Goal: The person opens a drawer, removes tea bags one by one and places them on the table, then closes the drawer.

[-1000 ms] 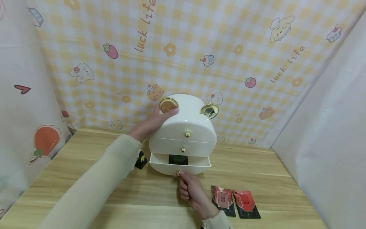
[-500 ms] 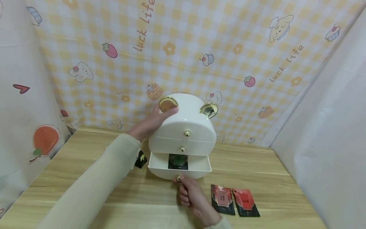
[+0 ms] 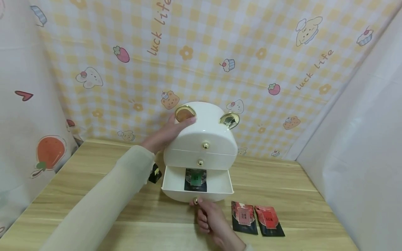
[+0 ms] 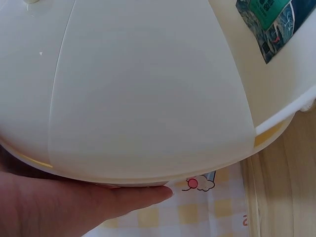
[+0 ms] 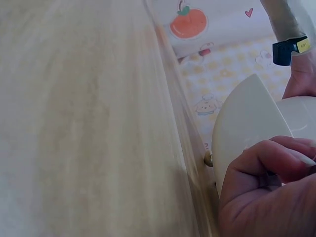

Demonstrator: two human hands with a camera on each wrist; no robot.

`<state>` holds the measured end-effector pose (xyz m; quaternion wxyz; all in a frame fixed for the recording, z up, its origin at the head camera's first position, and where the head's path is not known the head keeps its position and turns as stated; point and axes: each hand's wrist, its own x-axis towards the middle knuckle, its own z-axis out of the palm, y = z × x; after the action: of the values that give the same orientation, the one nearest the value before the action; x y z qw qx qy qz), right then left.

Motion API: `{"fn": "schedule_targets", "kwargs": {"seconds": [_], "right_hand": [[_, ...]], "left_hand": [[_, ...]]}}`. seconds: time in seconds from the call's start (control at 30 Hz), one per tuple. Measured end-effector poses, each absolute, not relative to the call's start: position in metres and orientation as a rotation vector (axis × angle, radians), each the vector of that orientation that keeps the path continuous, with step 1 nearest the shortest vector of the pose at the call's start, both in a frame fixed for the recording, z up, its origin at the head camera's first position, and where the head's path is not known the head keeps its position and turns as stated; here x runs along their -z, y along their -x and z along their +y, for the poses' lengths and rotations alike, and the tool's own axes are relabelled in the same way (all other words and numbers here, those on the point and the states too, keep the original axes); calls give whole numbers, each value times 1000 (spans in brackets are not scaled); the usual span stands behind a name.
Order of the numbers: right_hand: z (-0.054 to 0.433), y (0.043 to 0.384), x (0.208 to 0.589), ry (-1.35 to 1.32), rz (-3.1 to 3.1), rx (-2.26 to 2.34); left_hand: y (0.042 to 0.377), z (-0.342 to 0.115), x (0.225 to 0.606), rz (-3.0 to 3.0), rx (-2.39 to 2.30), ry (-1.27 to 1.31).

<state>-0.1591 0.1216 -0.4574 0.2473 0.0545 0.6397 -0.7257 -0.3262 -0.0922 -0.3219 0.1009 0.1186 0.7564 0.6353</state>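
In the head view a white bear-shaped drawer cabinet (image 3: 204,129) with gold ears (image 3: 230,120) stands against the backdrop. Its bottom drawer (image 3: 216,182) is pulled out, and a dark sachet with a green label (image 3: 195,180) lies inside. My right hand (image 3: 211,219) pinches that drawer's gold knob (image 3: 196,201) between thumb and finger, the other fingers curled. My left hand (image 3: 171,131) rests on the cabinet's upper left, thumb below the left ear, part of the hand hidden behind. In the left wrist view a straight digit (image 4: 138,194) lies along the cabinet's side.
Two red and black sachets, one (image 3: 244,218) beside the other (image 3: 269,221), lie on the wooden table (image 3: 301,195) right of my right hand. A black wrist camera (image 3: 155,173) sits at my left wrist. The upper two drawers are closed. A checked cloth (image 3: 201,80) hangs behind.
My right hand has drawn the bottom drawer further toward me, so more of the green-labelled sachet shows. My left hand has stayed on the cabinet.
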Motion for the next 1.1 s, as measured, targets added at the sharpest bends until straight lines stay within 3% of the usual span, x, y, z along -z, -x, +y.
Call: {"fn": "schedule_targets", "kwargs": {"seconds": [0.13,0.37,1.1], "right_hand": [[123,154,457,-160,1736,1969],[121,150,458,-178,1736,1955],[127,131,459,-125,1706,1873]], "left_hand": [[335,-92,329,2229,-1864,-301],[317,-92,313,2247,-1845,-270],[311,-93,309,2205,-1858,-311]]}}
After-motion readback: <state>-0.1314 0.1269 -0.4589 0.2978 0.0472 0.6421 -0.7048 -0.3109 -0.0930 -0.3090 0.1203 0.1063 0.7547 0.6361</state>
